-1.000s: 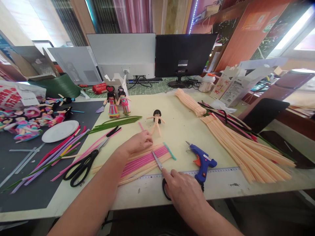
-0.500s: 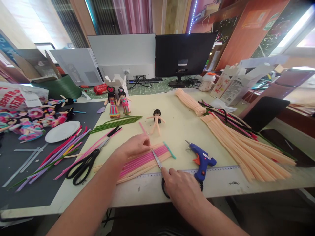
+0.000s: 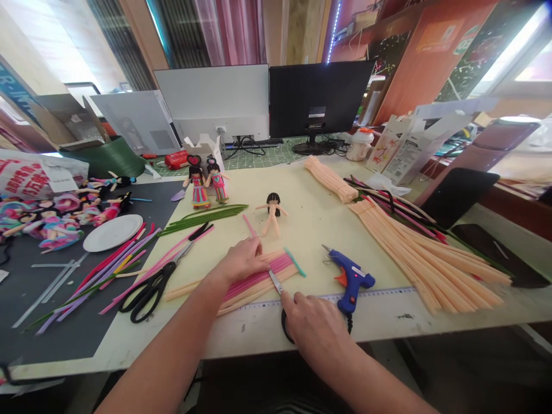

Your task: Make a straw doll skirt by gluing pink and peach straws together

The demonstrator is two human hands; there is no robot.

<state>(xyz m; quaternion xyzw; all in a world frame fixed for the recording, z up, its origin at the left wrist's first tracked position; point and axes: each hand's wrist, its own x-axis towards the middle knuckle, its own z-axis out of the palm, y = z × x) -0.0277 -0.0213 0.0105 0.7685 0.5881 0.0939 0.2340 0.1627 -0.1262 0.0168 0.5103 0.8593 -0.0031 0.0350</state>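
Observation:
My left hand (image 3: 244, 259) rests, fingers curled, on a row of pink and peach pipe cleaners (image 3: 254, 280) lying flat on the cream table top (image 3: 310, 230). It seems to pinch one pink strand (image 3: 249, 225) that points away from me. My right hand (image 3: 313, 328) lies over the black handle of small scissors (image 3: 276, 283), whose blade tip points at the row. An undressed doll (image 3: 272, 211) with black hair lies just beyond my left hand.
A blue glue gun (image 3: 350, 278) sits right of the scissors. Large black scissors (image 3: 150, 286) and loose coloured pipe cleaners (image 3: 99, 270) lie left. Peach pipe cleaner bundles (image 3: 426, 253) fan out right. Two dressed dolls (image 3: 207, 184), a white plate (image 3: 112, 232) and monitors (image 3: 319, 98) stand farther back.
My left hand has shifted slightly toward the scissors blade on the row. My right hand stays on the scissors handle. The view has tilted a little.

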